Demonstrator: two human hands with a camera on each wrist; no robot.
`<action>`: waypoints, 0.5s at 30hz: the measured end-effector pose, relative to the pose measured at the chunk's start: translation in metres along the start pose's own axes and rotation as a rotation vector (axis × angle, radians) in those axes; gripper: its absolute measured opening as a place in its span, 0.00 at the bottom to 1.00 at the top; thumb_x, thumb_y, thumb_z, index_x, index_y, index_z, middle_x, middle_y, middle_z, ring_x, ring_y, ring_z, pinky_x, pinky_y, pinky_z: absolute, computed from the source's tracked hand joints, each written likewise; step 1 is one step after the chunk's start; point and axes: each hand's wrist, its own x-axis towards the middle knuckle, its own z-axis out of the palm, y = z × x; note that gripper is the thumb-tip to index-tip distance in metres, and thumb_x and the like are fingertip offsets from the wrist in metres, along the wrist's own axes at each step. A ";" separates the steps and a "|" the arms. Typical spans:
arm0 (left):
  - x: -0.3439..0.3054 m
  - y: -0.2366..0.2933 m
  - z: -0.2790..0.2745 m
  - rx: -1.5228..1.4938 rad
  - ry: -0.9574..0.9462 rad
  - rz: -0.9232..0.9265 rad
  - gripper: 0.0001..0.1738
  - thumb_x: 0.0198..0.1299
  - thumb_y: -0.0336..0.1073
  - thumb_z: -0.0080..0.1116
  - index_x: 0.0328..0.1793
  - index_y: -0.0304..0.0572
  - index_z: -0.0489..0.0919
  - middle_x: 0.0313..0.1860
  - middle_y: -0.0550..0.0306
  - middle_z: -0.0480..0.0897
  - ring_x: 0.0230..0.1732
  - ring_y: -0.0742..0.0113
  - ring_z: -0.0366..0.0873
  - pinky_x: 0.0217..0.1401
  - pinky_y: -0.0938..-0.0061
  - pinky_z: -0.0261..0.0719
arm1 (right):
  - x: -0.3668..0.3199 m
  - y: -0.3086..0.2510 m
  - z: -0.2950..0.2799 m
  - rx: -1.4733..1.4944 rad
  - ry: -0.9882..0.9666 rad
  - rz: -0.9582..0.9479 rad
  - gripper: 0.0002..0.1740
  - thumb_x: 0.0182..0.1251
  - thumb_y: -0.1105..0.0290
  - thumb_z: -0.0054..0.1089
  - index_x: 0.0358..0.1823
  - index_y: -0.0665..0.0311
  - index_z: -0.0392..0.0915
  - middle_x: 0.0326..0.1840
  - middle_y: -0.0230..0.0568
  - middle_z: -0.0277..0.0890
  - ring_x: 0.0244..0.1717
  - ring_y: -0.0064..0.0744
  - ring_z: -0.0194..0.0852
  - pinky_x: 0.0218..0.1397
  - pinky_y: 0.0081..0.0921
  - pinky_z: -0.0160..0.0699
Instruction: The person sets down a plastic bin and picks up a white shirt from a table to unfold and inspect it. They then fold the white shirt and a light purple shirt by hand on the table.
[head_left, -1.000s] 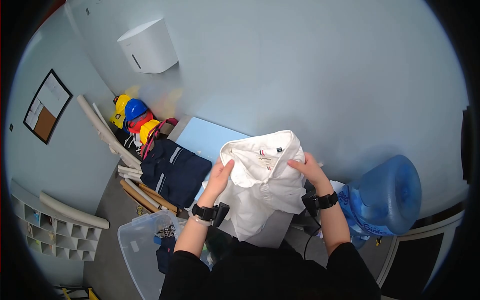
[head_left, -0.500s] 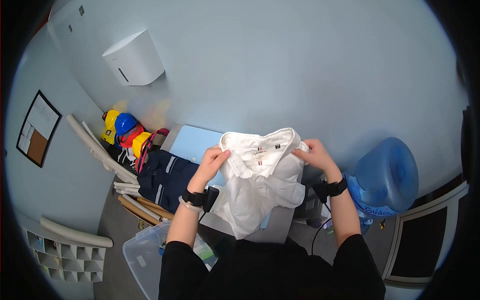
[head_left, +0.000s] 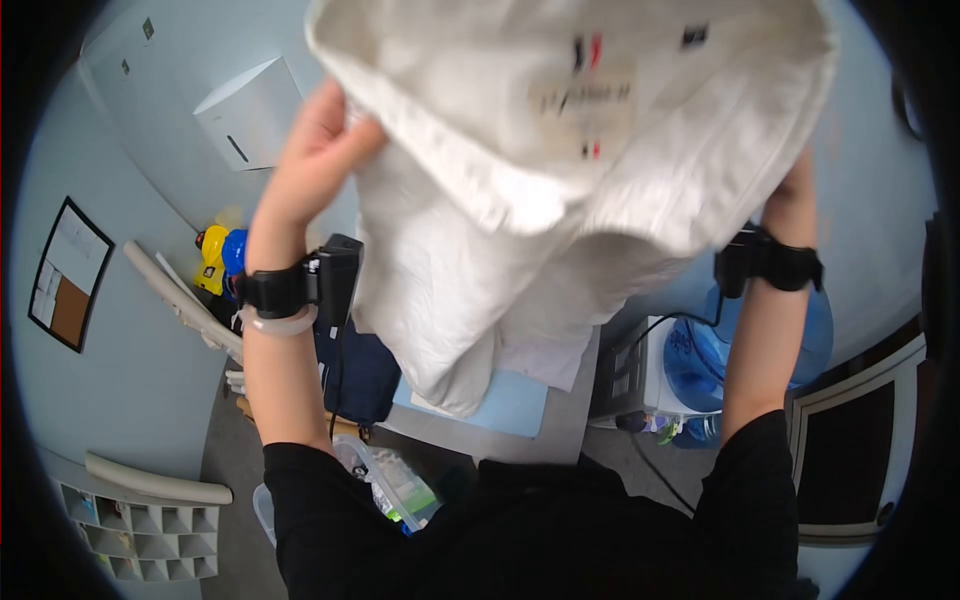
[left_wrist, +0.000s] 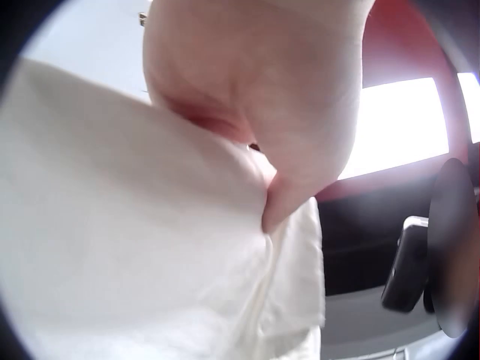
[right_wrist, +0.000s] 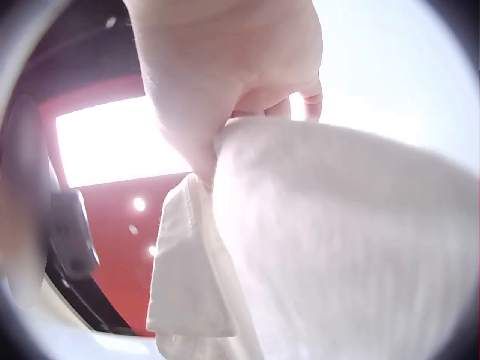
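Note:
A white collared shirt (head_left: 450, 250) hangs raised close to the head camera, its neck opening and inner label toward me. The left hand (head_left: 318, 155) pinches one side of the collar, thumb on the near face. At the other side the right hand (head_left: 792, 195) grips the shirt, its fingers mostly hidden behind the cloth. In the left wrist view, the left hand (left_wrist: 259, 90) has its thumb pressed on the white cloth (left_wrist: 127, 225). The right wrist view has the right hand (right_wrist: 232, 67) pinching the fabric (right_wrist: 345, 232), some fingers curled behind.
Below the shirt is a table (head_left: 565, 420) with a light blue sheet (head_left: 515, 405) on it. Dark folded clothing (head_left: 360, 375) lies at the left, near a clear bin (head_left: 400, 490). A blue water bottle (head_left: 690, 365) stands at the right; cardboard-like rolls (head_left: 185, 300) lean at the left.
Both hands have lifted the shirt up and toward the head camera, moving farther apart as seen. It now covers much of the wall and hides part of the table and bottle.

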 end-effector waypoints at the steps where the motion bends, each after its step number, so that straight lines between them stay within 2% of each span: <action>1: -0.012 -0.011 -0.003 0.165 -0.061 -0.422 0.19 0.59 0.33 0.49 0.56 0.34 0.68 0.50 0.60 0.74 0.47 0.76 0.70 0.51 0.80 0.67 | -0.017 0.032 -0.006 -0.213 -0.024 0.226 0.14 0.56 0.67 0.58 0.41 0.68 0.73 0.35 0.38 0.77 0.36 0.24 0.74 0.40 0.19 0.73; 2: -0.018 -0.017 0.008 0.053 -0.201 -0.450 0.17 0.59 0.34 0.49 0.53 0.34 0.70 0.46 0.62 0.76 0.45 0.78 0.69 0.49 0.81 0.68 | -0.031 0.058 -0.012 -0.430 -0.046 0.450 0.16 0.56 0.65 0.58 0.42 0.67 0.73 0.37 0.39 0.77 0.38 0.25 0.73 0.42 0.20 0.72; 3: -0.028 -0.036 0.007 -0.004 -0.256 -0.466 0.16 0.60 0.35 0.49 0.50 0.34 0.72 0.42 0.63 0.77 0.43 0.78 0.70 0.47 0.81 0.68 | -0.033 0.048 0.012 -0.360 -0.278 0.633 0.16 0.54 0.63 0.60 0.40 0.67 0.75 0.37 0.38 0.76 0.38 0.24 0.72 0.43 0.20 0.70; 4: -0.037 -0.048 0.003 0.016 -0.216 -0.489 0.15 0.60 0.36 0.47 0.49 0.34 0.73 0.39 0.64 0.77 0.41 0.79 0.70 0.46 0.82 0.68 | -0.048 0.081 0.001 -0.337 -0.326 0.738 0.16 0.53 0.62 0.61 0.39 0.66 0.77 0.36 0.37 0.77 0.37 0.23 0.72 0.43 0.19 0.69; 6: -0.043 -0.048 -0.019 0.012 -0.202 -0.510 0.15 0.60 0.38 0.47 0.48 0.35 0.73 0.37 0.65 0.77 0.38 0.81 0.70 0.43 0.83 0.69 | -0.057 0.085 -0.012 -0.367 -0.260 0.694 0.13 0.52 0.65 0.61 0.36 0.66 0.78 0.33 0.35 0.77 0.35 0.20 0.71 0.41 0.18 0.69; 8: -0.039 -0.040 -0.032 -0.033 -0.132 -0.498 0.14 0.60 0.38 0.47 0.46 0.36 0.73 0.36 0.66 0.77 0.37 0.82 0.70 0.41 0.85 0.69 | -0.053 0.077 -0.025 -0.221 -0.177 0.625 0.08 0.50 0.68 0.60 0.29 0.66 0.78 0.28 0.30 0.76 0.31 0.17 0.69 0.38 0.17 0.67; 9: -0.032 -0.020 -0.026 -0.008 -0.055 -0.475 0.14 0.59 0.38 0.48 0.44 0.36 0.73 0.35 0.67 0.77 0.36 0.82 0.71 0.38 0.85 0.69 | -0.043 0.062 -0.027 -0.257 -0.188 0.545 0.05 0.48 0.70 0.60 0.23 0.64 0.76 0.24 0.26 0.73 0.27 0.15 0.65 0.34 0.14 0.62; 10: -0.026 -0.010 -0.028 -0.005 0.002 -0.442 0.11 0.57 0.37 0.49 0.40 0.37 0.73 0.33 0.67 0.76 0.35 0.82 0.71 0.37 0.86 0.69 | -0.039 0.054 -0.027 -0.255 -0.189 0.546 0.05 0.48 0.70 0.60 0.23 0.64 0.76 0.24 0.26 0.73 0.27 0.15 0.65 0.34 0.14 0.62; 12: -0.017 -0.002 -0.046 -0.091 -0.069 -0.375 0.08 0.55 0.36 0.52 0.36 0.39 0.73 0.30 0.68 0.76 0.32 0.83 0.70 0.35 0.87 0.68 | -0.034 0.043 -0.029 -0.185 -0.049 0.479 0.06 0.47 0.70 0.61 0.20 0.62 0.73 0.20 0.23 0.69 0.25 0.13 0.62 0.31 0.13 0.59; 15: -0.016 0.005 -0.061 -0.059 -0.078 -0.422 0.07 0.53 0.35 0.55 0.33 0.41 0.73 0.29 0.69 0.75 0.30 0.85 0.69 0.33 0.88 0.67 | -0.045 0.058 -0.039 -0.195 -0.041 0.533 0.09 0.46 0.70 0.63 0.20 0.59 0.69 0.19 0.21 0.66 0.23 0.10 0.60 0.27 0.10 0.55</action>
